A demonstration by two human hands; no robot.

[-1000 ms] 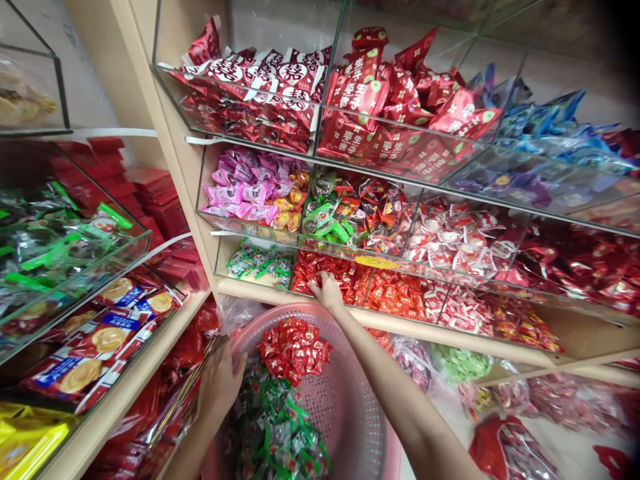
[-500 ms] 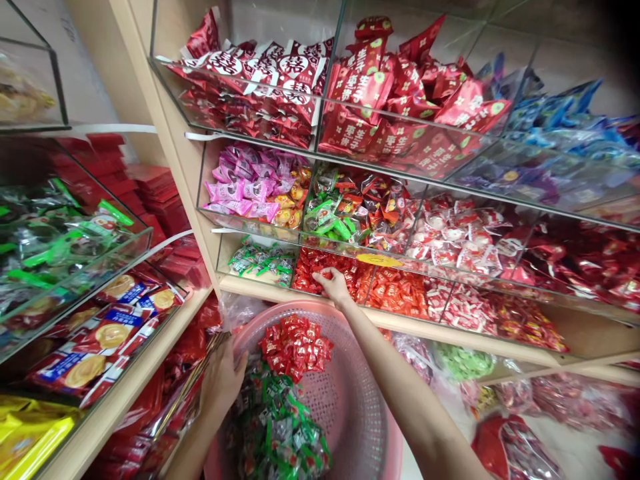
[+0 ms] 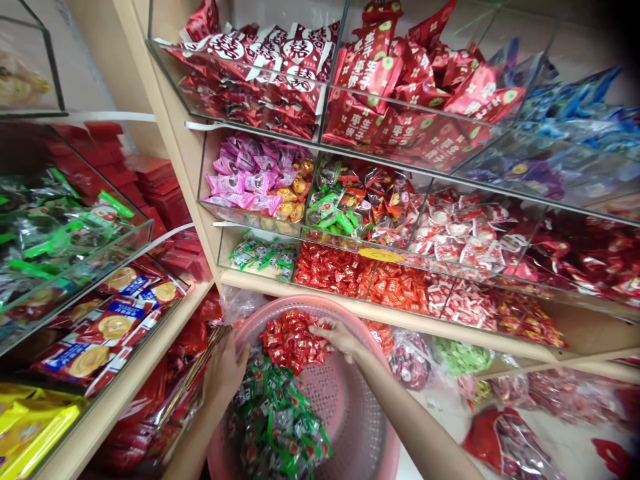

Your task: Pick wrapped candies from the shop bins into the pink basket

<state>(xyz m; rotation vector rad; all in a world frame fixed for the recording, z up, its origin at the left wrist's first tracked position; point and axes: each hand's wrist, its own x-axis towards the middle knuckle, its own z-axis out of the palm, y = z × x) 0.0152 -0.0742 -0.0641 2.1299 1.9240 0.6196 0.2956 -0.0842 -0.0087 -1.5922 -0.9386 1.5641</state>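
A pink plastic basket (image 3: 357, 400) with a perforated bottom stands below the shelf. It holds a heap of red-wrapped candies (image 3: 290, 340) at the far side and green-and-clear wrapped candies (image 3: 285, 427) nearer me. My left hand (image 3: 225, 367) grips the basket's left rim, thumb on the inner side. Over the right edge of the red heap is my right hand (image 3: 343, 341), fingers loosely spread and touching or just above the candies. No candy is clearly visible in its grasp. The shelf bin of red candies (image 3: 327, 270) lies just beyond the basket.
Clear-fronted bins rise in tiers ahead, with pink packets (image 3: 245, 173), orange candies (image 3: 400, 287) and large red packets (image 3: 370, 73). A wooden shelf edge (image 3: 410, 318) runs behind the basket. Left are biscuit packs (image 3: 113, 327) and a wooden post (image 3: 173, 127). Bagged sweets (image 3: 510, 443) lie right.
My right hand has come down from the red candy bin on the shelf to the red heap inside the basket, its fingers now looser. My left hand stays on the rim.
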